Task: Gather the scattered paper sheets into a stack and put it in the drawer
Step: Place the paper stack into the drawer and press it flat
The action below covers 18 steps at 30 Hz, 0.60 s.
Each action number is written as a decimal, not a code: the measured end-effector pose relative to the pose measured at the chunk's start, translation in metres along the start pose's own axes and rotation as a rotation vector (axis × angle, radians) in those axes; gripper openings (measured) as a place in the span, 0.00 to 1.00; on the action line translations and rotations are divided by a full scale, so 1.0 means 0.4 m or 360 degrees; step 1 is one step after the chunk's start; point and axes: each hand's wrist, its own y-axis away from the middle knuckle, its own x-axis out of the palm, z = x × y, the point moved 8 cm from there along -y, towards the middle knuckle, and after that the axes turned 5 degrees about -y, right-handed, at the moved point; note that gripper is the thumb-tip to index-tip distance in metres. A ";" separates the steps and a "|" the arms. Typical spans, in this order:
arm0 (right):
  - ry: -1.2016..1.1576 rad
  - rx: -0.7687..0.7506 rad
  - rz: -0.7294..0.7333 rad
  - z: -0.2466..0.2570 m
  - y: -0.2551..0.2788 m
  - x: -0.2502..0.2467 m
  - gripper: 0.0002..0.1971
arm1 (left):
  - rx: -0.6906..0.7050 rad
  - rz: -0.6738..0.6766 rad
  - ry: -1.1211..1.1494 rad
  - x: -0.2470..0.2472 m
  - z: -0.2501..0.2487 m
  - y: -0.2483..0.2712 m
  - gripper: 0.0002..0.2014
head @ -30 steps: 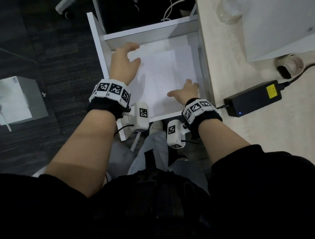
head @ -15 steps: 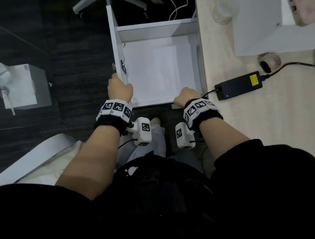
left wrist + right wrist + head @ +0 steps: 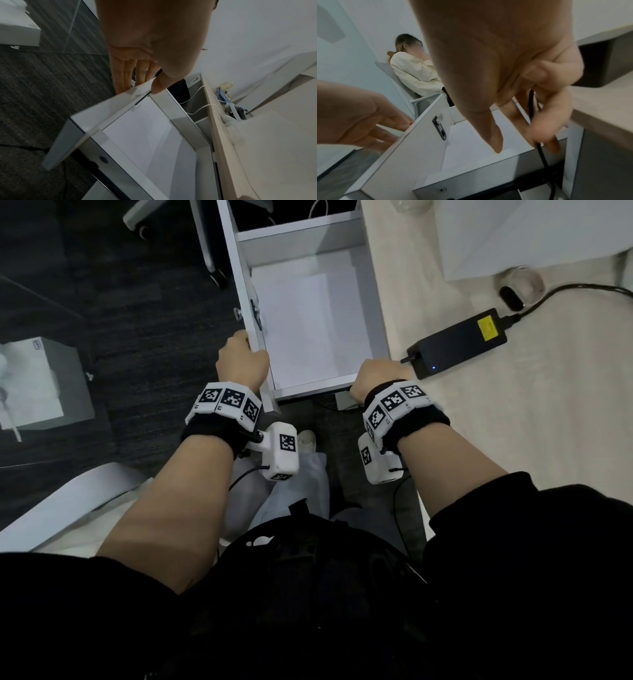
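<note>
With the stack in the drawer, the left hand grips its front panel while the right hand hangs loose by a cable, which could catch if the drawer is pushed shut.

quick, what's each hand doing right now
Left hand: grips the drawer front edge, thumb inside.
Right hand: at the drawer's right corner; grip cannot be told.
</note>
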 end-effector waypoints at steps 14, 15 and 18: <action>-0.0693 -0.0013 0.0223 -0.120 0.017 0.021 0.10 | 0.0201 0.0546 0.0471 0.187 -0.155 0.056 0.15; -0.0745 -0.0017 0.0236 -0.128 0.015 0.028 0.10 | 0.0220 0.0579 0.0469 0.202 -0.165 0.061 0.16; -0.0992 -0.0044 0.0177 -0.157 0.017 0.040 0.07 | 0.0293 0.0689 0.0433 0.249 -0.190 0.076 0.20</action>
